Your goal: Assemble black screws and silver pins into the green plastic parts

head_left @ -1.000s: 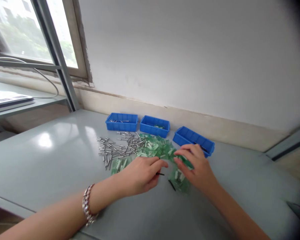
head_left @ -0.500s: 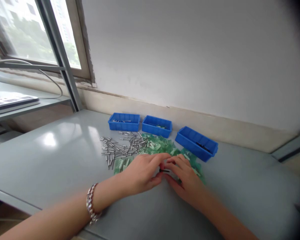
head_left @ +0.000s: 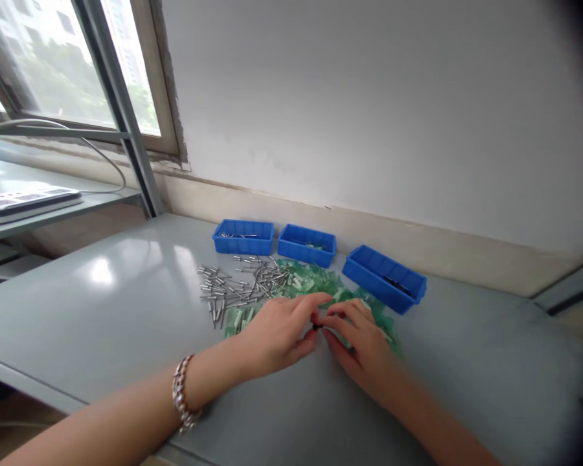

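Note:
Low over the table, my left hand (head_left: 284,333) is closed, its thumb and fingers pinching a small dark part (head_left: 317,327) that looks like a black screw or pin. My right hand (head_left: 359,336) meets it from the right, thumb and fingertips closed at the part's other end. Fingers hide most of the part, so its exact kind is unclear. Just behind both hands lie small green plastic packets (head_left: 320,279) with pale pieces in them. Loose silver pop rivets (head_left: 218,288) are scattered to the left of the packets.
Three blue bins stand along the wall: a left one (head_left: 243,244) with metal rivets, a middle one (head_left: 305,251) with a few greenish pieces, and a right one (head_left: 379,281) with black parts. A grey shelf post (head_left: 121,97) rises at the left, beside a flat white device (head_left: 26,204).
The thin shaft of the dark part, visible earlier between my hands, is now mostly covered by my right fingertips. The view has shifted slightly; the bins and loose pieces stay put.

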A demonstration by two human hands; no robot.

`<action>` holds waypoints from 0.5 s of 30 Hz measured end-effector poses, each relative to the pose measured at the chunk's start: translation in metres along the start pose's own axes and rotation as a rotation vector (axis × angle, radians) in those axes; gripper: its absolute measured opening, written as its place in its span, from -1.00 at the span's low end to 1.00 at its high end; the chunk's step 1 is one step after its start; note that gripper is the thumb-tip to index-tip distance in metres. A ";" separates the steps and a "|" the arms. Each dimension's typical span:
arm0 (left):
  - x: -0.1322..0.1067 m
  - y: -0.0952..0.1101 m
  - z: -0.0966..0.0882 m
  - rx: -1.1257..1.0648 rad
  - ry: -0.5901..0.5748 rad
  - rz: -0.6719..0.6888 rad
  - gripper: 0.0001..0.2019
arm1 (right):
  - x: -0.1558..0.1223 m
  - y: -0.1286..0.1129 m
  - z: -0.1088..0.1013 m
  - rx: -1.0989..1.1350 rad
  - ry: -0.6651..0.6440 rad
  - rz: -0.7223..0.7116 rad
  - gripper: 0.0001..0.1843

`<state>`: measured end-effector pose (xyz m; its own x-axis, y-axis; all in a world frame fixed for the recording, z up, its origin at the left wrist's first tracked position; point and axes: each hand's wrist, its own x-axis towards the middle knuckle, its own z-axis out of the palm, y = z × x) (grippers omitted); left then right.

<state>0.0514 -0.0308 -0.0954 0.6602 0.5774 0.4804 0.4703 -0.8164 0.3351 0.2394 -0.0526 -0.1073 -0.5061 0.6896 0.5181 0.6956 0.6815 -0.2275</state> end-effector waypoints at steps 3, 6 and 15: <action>-0.001 0.000 0.000 -0.002 0.000 0.016 -0.56 | 0.000 -0.001 0.001 0.023 0.004 0.002 -0.79; -0.001 0.000 -0.001 -0.002 -0.001 0.030 -0.58 | 0.001 -0.001 0.001 0.031 0.000 0.015 -0.80; -0.001 0.000 -0.001 -0.045 -0.003 0.070 -0.65 | -0.001 0.003 0.005 0.082 0.026 0.014 -0.81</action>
<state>0.0504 -0.0313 -0.0947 0.6926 0.5188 0.5012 0.3963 -0.8542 0.3366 0.2391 -0.0503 -0.1124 -0.4823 0.6935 0.5352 0.6582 0.6901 -0.3009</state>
